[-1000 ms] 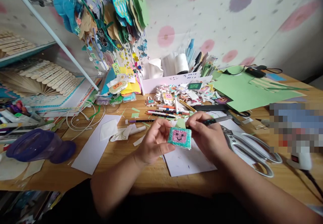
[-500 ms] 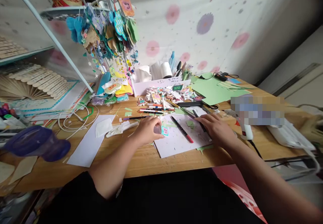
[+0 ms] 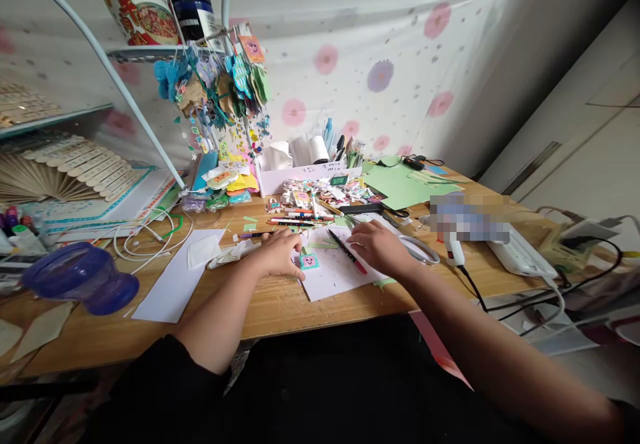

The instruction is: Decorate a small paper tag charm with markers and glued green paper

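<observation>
Desk (image 3: 280,307) carries white sheet (image 3: 327,285). Right hand (image 3: 375,247) palm-down, fingers bent, hold unclear, beside pen (image 3: 345,249). Left hand (image 3: 280,255) half-curled at smiley block (image 3: 309,262), over sheet's left edge; grip unclear. Best pinch block's rim only.

On our wooden bench (image 3: 273,307), we see the slim black-and-pink pen (image 3: 347,251) on the rectangular white paper (image 3: 327,284), right of the small turquoise-and-pink plaque (image 3: 309,261); large green paper (image 3: 400,188) lies behind, rightward.

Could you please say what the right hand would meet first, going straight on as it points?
The right hand would probably meet the black pen lying on the white paper first, though the hand's height is unclear.
</observation>
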`<control>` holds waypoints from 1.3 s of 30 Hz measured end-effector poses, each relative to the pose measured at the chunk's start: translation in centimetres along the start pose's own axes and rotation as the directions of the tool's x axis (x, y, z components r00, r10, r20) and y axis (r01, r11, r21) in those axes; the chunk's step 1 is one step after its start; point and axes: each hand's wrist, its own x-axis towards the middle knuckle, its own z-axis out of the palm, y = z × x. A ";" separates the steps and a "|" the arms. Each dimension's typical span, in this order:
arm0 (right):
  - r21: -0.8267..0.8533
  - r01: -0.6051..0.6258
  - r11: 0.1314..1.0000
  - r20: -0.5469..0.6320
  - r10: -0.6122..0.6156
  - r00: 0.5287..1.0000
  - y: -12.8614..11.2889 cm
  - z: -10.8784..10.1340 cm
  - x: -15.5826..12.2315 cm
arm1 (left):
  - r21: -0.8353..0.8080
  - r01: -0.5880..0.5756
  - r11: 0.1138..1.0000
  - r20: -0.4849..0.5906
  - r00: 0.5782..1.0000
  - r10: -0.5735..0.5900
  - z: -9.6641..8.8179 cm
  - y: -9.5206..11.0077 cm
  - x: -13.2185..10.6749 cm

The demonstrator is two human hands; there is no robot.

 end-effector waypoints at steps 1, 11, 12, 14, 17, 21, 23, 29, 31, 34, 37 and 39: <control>-0.001 0.004 1.000 0.011 -0.004 1.000 -0.8 0.1 0.6 | -0.018 -0.008 1.000 -0.008 1.000 0.008 -0.2 -0.2 0.0; -0.039 -0.116 0.993 0.072 0.118 0.990 -3.6 2.7 3.0 | -0.199 0.015 0.980 -0.392 0.915 -0.094 0.4 -0.3 1.1; -0.037 -0.120 0.992 0.071 0.122 0.990 -3.6 2.7 3.1 | -0.190 0.014 0.982 -0.396 0.914 -0.090 0.6 -0.2 1.2; -0.030 -0.121 0.992 0.065 0.123 0.990 -3.5 2.9 3.1 | -0.165 0.009 0.986 -0.390 0.918 -0.074 1.0 0.1 1.4; -0.014 -0.124 0.992 0.048 0.125 0.991 -3.3 3.1 3.0 | -0.114 0.019 0.993 -0.363 0.930 -0.059 1.7 0.3 1.9; 0.018 -0.132 0.991 0.024 0.131 0.991 -3.2 3.5 2.8 | -0.040 0.061 0.997 -0.306 0.949 -0.070 2.6 0.4 3.0; 0.042 -0.129 0.991 0.010 0.129 0.992 -3.2 3.6 2.9 | -0.004 0.079 0.997 -0.274 0.959 -0.077 2.6 0.6 3.6; 0.157 -0.154 0.975 -0.105 0.172 0.979 -1.3 2.5 2.5 | 0.129 0.074 0.989 -0.150 0.987 -0.054 1.2 1.9 5.3; 0.187 -0.218 0.958 -0.188 0.253 0.949 0.7 1.6 1.4 | 0.163 0.061 0.985 -0.092 0.995 -0.047 0.6 2.4 5.9; 0.204 -0.309 0.929 -0.269 0.357 0.894 4.2 0.6 -1.2 | 0.197 0.056 0.979 0.001 0.998 -0.057 0.0 3.0 6.9; 0.159 -0.308 0.938 -0.240 0.339 0.909 6.9 0.4 -4.3 | 0.224 0.049 0.973 0.085 0.994 -0.070 -0.3 3.3 7.5; 0.152 -0.307 0.939 -0.215 0.335 0.917 7.4 0.6 -6.3 | 0.241 0.043 0.970 0.121 0.990 -0.074 -0.5 3.4 7.7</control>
